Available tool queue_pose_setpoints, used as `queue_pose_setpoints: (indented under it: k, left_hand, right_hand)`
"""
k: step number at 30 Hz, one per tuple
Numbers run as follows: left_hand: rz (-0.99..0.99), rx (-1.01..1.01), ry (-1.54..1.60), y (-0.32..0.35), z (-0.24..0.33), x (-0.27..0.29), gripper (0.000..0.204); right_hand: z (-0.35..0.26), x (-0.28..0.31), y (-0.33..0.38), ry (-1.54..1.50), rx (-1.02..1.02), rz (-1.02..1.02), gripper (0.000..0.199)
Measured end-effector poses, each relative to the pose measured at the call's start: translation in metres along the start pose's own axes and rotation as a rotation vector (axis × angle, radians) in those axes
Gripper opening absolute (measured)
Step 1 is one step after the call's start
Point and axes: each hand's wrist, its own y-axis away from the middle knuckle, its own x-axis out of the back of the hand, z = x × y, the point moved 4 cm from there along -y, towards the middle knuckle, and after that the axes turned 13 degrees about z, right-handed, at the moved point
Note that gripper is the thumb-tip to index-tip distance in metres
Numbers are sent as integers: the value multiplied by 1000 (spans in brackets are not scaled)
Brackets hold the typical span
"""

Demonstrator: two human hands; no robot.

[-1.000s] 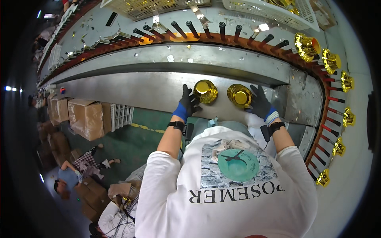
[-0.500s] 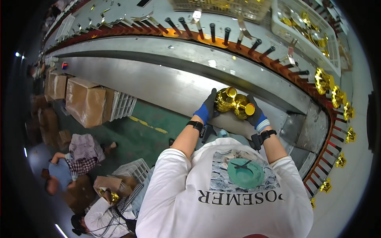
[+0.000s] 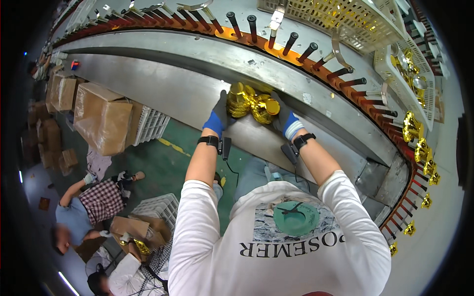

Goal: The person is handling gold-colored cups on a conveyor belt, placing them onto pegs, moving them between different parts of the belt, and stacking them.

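Two shiny gold pieces, shaped like trophy cups with round flat ends, are side by side between my hands at the steel ledge (image 3: pixel 163 93). My left hand (image 3: pixel 219 112), in a grey and blue glove, closes around the outer side of the left gold piece (image 3: pixel 239 102). Against the outer side of the right gold piece (image 3: pixel 265 109) my right hand (image 3: pixel 284 113) is closed, gloved the same way. The two pieces touch each other. Whether they rest on the ledge or hang just above it, I cannot tell.
A curved conveyor line (image 3: pixel 256 47) with upright black-tipped rods runs beyond the ledge, some gold pieces (image 3: pixel 412 127) on its right part. A cream crate (image 3: pixel 340 22) and a white bin (image 3: pixel 395 74) stand behind it. Wrapped cartons (image 3: pixel 102 118) and two people (image 3: pixel 101 200) are at left.
Both hands have moved away from my body and to the left, carrying the gold pieces over the ledge. At left, a co-worker has shifted and reaches toward a carton.
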Motion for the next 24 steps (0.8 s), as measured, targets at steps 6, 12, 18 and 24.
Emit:
queue_pose_setpoints:
  k: [6,12,18,24]
  left_hand:
    - [277,-12,-44,-8,0,13,80]
    - [270,-132,-350,11,-113,96,52]
    - [-369,-695,-876,184,-105,-259,53]
    - [-341,-1889,-1244,267,-80,-524,71]
  right_hand:
    - [-18,22,-9,-190,-77,-2,55]
    - [-54,97,100,515,268,198,48]
    - [-190,91,397,1008,1218,556,29]
    - [-350,122,492,1578,2199,1083,64]
